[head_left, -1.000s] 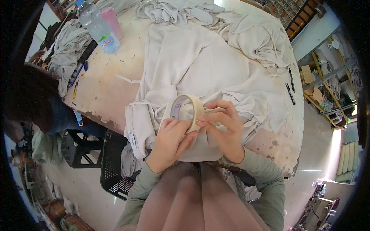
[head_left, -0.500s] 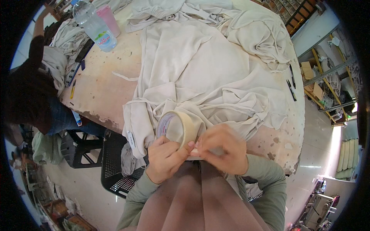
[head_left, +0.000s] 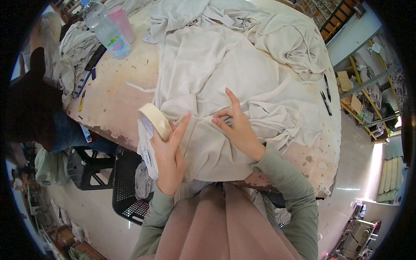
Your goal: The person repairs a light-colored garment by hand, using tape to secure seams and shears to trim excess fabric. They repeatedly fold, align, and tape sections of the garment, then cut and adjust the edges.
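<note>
A roll of cream masking tape (head_left: 161, 123) is in my left hand (head_left: 168, 152), tilted on its edge with the thumb side against it and the index finger stretched forward. My right hand (head_left: 241, 130) hovers over the cloth to its right, index finger raised and the other fingers bent toward the thumb. Nothing shows clearly between those fingers. Beneath both hands lies a wide piece of off-white fabric (head_left: 234, 78), wrinkled and folded along its near side. A white tag (head_left: 147, 155) shows at its near left edge.
A clear plastic bottle (head_left: 113, 39) and a pink cup (head_left: 125, 22) stand at the far left of the table (head_left: 115, 93). Black pens (head_left: 326, 103) lie right; a yellow cutter (head_left: 82, 100) lies left. More fabric (head_left: 290, 41) is heaped behind. A person in dark clothing (head_left: 32, 112) is at left.
My hands have separated and moved forward over the fabric. The tape roll has shifted left with my left hand. My right index finger is now raised. The fabric's near edge hangs closer to me.
</note>
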`<state>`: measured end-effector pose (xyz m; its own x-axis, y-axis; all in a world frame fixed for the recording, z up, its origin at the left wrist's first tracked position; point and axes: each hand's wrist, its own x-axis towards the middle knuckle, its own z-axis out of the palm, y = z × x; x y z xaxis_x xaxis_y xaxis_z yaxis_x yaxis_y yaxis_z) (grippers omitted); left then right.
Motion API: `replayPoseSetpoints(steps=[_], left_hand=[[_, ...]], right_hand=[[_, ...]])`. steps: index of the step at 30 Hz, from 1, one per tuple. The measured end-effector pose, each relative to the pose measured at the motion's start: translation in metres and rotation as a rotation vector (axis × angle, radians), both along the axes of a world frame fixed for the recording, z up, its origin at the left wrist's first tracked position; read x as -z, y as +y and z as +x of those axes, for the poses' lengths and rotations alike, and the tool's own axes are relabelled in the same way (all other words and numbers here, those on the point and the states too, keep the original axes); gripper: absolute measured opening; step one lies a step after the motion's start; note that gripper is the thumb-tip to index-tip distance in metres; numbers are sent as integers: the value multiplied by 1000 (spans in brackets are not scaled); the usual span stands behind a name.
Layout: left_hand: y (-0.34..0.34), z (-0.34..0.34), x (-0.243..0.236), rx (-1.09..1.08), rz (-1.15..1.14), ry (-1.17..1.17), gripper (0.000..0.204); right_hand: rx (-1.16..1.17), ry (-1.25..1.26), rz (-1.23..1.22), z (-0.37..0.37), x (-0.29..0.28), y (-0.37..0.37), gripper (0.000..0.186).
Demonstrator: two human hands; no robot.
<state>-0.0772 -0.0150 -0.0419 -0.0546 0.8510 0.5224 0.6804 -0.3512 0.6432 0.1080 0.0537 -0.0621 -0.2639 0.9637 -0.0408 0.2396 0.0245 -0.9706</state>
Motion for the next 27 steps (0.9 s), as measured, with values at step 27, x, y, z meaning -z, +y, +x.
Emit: replayPoseSetpoints(steps=[27], left_hand=[[4, 15, -62, 454, -676, -736, 16]], right_hand=[[-148, 230, 209, 24, -89, -51, 51]])
